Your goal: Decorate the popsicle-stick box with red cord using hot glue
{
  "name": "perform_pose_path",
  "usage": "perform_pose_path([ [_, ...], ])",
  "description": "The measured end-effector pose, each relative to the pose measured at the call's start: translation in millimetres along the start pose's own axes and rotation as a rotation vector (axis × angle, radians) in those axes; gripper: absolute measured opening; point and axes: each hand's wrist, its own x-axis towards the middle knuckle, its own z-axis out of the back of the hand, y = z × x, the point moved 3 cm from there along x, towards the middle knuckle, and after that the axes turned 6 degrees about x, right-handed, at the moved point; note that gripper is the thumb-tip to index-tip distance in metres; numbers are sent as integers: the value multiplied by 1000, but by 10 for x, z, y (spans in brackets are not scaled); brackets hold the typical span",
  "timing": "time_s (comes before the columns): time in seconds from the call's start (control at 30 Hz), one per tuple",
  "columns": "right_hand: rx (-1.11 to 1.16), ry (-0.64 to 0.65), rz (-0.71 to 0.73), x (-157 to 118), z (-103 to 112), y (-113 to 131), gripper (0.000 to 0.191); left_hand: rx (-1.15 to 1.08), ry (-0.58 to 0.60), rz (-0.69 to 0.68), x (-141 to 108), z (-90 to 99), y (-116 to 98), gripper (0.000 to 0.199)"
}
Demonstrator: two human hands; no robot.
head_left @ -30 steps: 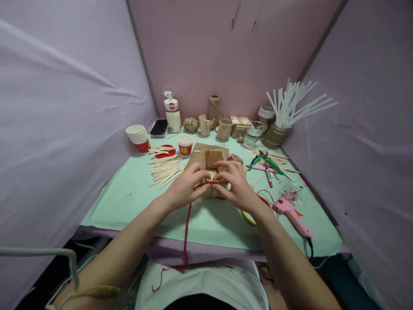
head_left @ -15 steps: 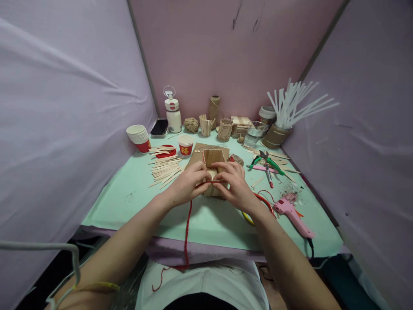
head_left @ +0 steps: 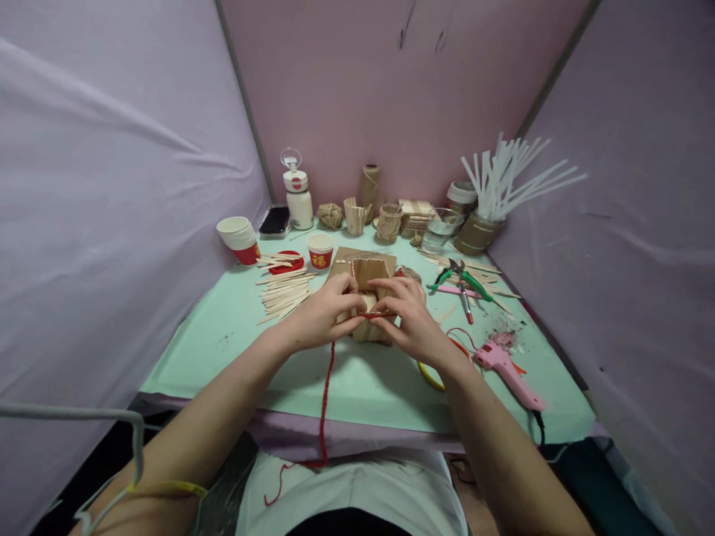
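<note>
A small open box of brown corrugated cardboard (head_left: 371, 273) stands at the middle of the table. My left hand (head_left: 327, 311) pinches a red braided cord (head_left: 325, 394) against the box's near top edge, thumb in front and fingers over the rim. From the other side, my right hand (head_left: 412, 311) presses the same cord along that edge, its thumb tip close to the left one. The cord's loose end hangs down over the table front onto my lap. My fingers hide part of the box's side walls and rim.
A pink glue gun (head_left: 511, 372) lies at right, near scissors with red and yellow handles (head_left: 431, 378) and green-handled pliers (head_left: 474, 286). Wooden sticks (head_left: 286, 294) are spread at left beside a paper cup (head_left: 320, 251). A glass bowl of water (head_left: 439, 232) stands behind.
Both hands stay at the box's near edge with the cord, shifting only very slightly. The view has tilted a little; nothing else has visibly moved.
</note>
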Motion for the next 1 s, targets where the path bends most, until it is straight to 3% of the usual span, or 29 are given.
perform_pose_path([
  [0.27,-10,30,-59,-22,16,-24,5,-44,-35,23,-32,-30,11,19],
  [0.33,-13,36,-79,-31,22,-12,17,-79,-83,102,-91,-58,25,29],
  [0.43,-30,8,-70,-32,26,33,23,-158,-169,291,-208,-125,45,25],
  [0.53,-55,-25,-53,-20,5,81,18,-368,-169,461,-310,-226,53,23],
  [0.7,-74,-16,-76,6,-60,114,9,-778,-26,576,-350,-336,44,36],
  [1.0,-23,-21,-76,2,-37,102,5,-703,-108,598,-294,-235,118,28],
])
